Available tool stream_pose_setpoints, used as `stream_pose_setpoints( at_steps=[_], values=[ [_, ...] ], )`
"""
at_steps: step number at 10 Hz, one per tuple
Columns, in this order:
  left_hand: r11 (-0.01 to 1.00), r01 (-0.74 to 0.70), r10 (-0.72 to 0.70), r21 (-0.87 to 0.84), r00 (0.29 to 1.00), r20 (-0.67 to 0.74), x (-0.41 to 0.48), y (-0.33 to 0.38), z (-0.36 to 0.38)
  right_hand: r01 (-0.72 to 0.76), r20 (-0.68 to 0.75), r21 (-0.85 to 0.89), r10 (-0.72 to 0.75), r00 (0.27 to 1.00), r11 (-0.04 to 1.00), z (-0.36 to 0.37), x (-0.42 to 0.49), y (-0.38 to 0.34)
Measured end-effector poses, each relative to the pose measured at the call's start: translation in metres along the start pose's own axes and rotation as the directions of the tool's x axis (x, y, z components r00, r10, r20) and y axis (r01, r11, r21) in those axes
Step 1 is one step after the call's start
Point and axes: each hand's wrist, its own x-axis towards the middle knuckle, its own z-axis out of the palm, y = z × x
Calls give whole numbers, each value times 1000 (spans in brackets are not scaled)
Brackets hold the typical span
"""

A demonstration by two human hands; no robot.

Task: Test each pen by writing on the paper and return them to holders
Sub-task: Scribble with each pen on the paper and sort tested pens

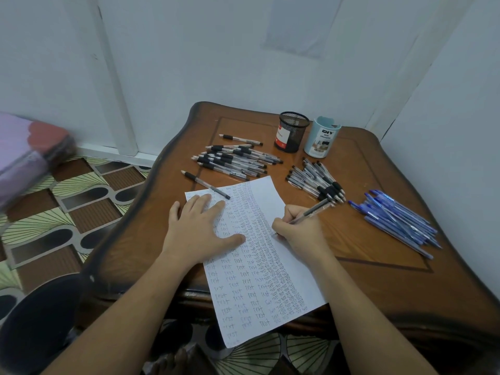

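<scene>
Pen (311,212) pinched in right hand (300,236), tip on paper (266,192), left hand (194,228) spread flat on it, paper overhanging table (378,269) edge

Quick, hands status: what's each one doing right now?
Left hand: open, fingers flat, pressing on the white handwritten paper sheet.
Right hand: gripping a clear-barrelled black pen, tip at the sheet.

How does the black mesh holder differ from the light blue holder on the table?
The black mesh holder has see-through wire walls; the light blue holder has solid walls. The black mesh holder carries a red and white label; the light blue holder's label reads DIY. Both stand upright, side by side at the far side of the table, and nothing sticks out of either.
</scene>
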Motion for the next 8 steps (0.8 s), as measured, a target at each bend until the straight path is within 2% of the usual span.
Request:
stream_pose_setpoints(
  at_steps=[3, 6, 8],
  values=[
    [1000, 1, -1, 7, 1000, -1, -1, 0, 0, 31, 54, -11, -31, 998, 999, -2, 6, 6],
    [1000, 2, -2, 7, 1000, 1, 0, 0, 1, 38, -9, -24, -38, 999, 999, -5, 9, 10],
    [1000, -1, 1, 12, 1000, 5, 0, 0, 0, 42, -2, -78, -43, 999, 996, -5, 8, 11]
  ],
)
